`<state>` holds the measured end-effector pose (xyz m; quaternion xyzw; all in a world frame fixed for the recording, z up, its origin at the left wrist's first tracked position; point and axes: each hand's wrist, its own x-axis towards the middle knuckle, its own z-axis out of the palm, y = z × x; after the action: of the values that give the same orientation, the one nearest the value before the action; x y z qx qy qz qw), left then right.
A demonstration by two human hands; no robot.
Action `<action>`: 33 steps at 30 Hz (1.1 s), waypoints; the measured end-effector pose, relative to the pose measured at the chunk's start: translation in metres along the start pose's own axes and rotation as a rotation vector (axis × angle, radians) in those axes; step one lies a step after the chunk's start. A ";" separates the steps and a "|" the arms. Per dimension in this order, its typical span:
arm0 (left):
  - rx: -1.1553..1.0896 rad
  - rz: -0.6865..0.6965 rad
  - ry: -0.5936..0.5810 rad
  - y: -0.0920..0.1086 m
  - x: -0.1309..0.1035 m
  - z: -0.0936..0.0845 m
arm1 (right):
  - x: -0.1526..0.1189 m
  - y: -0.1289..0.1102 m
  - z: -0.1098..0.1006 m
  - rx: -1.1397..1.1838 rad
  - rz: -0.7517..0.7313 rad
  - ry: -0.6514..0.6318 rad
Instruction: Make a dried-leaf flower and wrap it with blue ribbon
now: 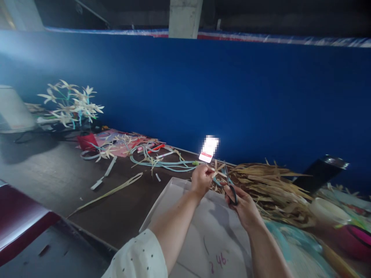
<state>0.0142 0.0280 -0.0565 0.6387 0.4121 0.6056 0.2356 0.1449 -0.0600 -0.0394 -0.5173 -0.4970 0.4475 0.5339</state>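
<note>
Between the fingers of my left hand (203, 178) is a small star-shaped flower of pale dried-leaf strips (219, 170), its petals spread toward the right. My right hand (242, 204) is closed around the dark handles of a pair of scissors (233, 195), with the blades pointing up beside the flower's petals. Whether the blades touch a petal I cannot tell. Both hands are above the far end of a white cardboard tray (179, 189), which has pink handwritten digits on it. A lit phone (209, 148) leans just behind my left hand.
Dried husk leaves (269, 189) are heaped at the right, near a dark flask (324, 173) and a white tub (329, 212). Coiled pale blue cords (162, 166) lie left of the phone. Made-up flowers (74, 102) stand in a red pot (87, 142). A blue wall (145, 85) borders the table.
</note>
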 end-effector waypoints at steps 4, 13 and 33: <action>-0.008 0.023 0.002 0.001 0.000 0.000 | 0.000 0.000 0.000 0.014 0.000 -0.004; -0.030 0.023 -0.007 0.001 0.000 0.001 | 0.002 0.002 0.000 0.038 0.008 -0.003; -0.117 0.151 0.099 -0.007 0.005 -0.001 | 0.009 0.003 -0.021 -0.641 0.059 0.440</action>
<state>0.0114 0.0354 -0.0589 0.6224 0.3381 0.6754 0.2055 0.1665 -0.0534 -0.0411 -0.7553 -0.4704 0.1632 0.4261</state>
